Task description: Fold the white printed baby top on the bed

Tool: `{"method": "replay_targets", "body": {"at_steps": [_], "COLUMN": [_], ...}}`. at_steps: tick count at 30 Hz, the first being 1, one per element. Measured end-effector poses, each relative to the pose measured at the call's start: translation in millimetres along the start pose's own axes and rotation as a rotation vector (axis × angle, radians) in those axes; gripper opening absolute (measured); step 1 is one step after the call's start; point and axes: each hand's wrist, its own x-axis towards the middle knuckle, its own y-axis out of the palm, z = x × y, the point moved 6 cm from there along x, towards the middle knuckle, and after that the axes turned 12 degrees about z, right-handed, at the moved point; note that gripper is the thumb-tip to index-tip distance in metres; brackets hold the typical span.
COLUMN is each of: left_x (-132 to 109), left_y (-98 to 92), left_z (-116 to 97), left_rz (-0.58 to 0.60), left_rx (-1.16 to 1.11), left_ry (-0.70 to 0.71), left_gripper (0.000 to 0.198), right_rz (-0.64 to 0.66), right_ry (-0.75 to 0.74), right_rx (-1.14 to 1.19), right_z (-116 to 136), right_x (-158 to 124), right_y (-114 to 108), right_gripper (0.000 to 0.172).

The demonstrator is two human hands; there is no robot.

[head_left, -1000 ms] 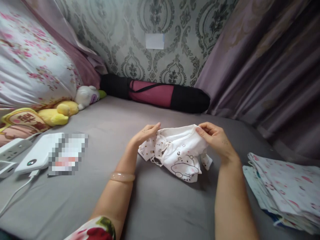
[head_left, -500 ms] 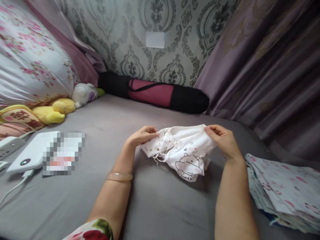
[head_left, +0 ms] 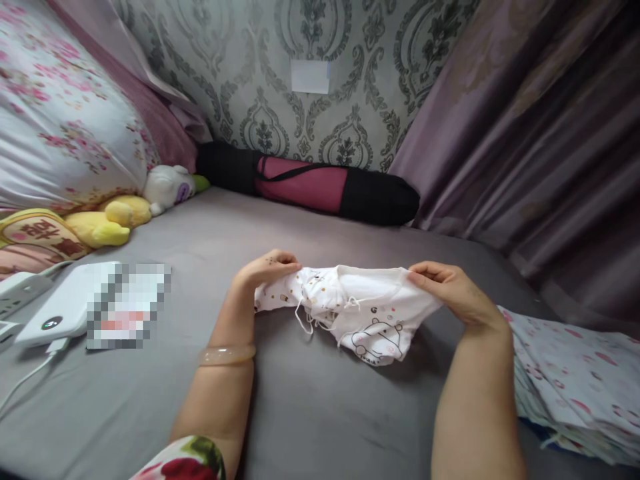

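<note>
The left hand [head_left: 267, 268] at ten o'clock and right hand [head_left: 450, 288] at two pinch the white shirt [head_left: 367, 313] in narrow grips; set apart, likely to stretch it straight.

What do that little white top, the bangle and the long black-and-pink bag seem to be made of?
White top: soft, matte cloth, probably cotton, since it creases and droops easily.
Bangle: smooth and glossy, with a milky look; perhaps polished stone, though glass or plastic could look alike.
Bag: matte fabric, likely synthetic, judging by its dull surface and soft, rounded end.
</note>
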Motion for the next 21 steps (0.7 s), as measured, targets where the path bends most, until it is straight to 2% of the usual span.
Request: {"method": "replay_targets", "body": {"at_steps": [4,10,16,21], "left_x": [2.7,-2.0,6.9,11.4], "left_y": [5.1,12.5,38.9,61.4], "left_z": [-0.5,-9.8,-33.0,-47.6], "left_rz": [0.06,0.095,0.22,0.353], "left_rx": [0.029,-0.02,-0.005,-0.098], "left_ry": [0.014,0.008,0.147,0.236], "left_gripper": [0.029,0.034,0.033,0.031], "right_rz": [-0.034,0.057,0.062,0.067], "right_ry": [-0.046,-0.108,-0.117,-0.121], "right_rx": [-0.042,-0.131,-0.157,-0.137], "right_z": [12.7,28.0,33.2,34.3], "right_x": [-11.4,-22.1,-25.7,-24.8], "right_y": [-2.7,0.5,1.3,2.4], "right_gripper": [0.039,0.034,0.033,0.032]}}
